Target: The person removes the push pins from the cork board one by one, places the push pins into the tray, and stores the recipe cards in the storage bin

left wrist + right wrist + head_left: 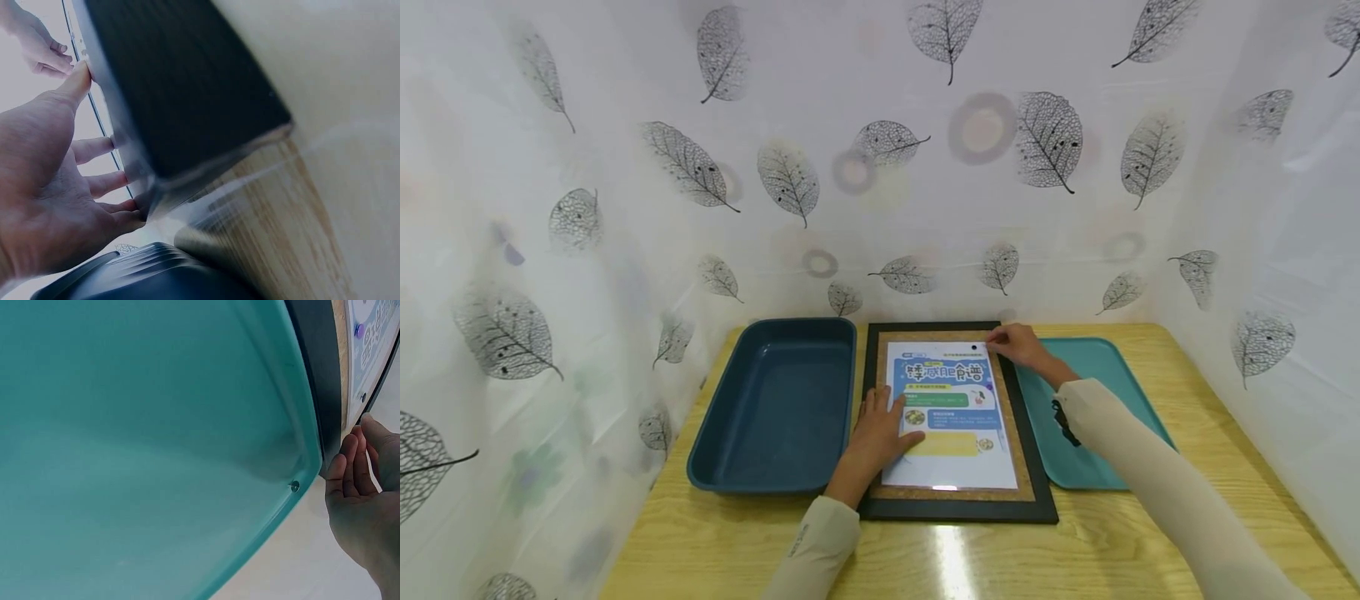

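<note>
A printed poster (951, 467) with Chinese characters lies on a black-framed corkboard (1024, 433). A dark push pin (974, 347) sits near its upper right corner, with a purple push pin (359, 330) along its right side. My left hand (880, 429) rests with spread fingers across the board's left edge, the thumb over the poster. In the left wrist view its fingertips touch the side of the frame (187, 87). At the upper right corner, the thumb and fingertips of my right hand (1018, 346) come together; whether they pinch anything is hidden.
A deep dark-blue bin (775, 408) stands left of the board. On the right, partly beneath my right forearm, lies a teal tray (1097, 467); a small metal tack (295, 486) shows near its rim. Beneath everything is a wood-grain table (700, 550), with leaf-patterned curtains (880, 225) around it.
</note>
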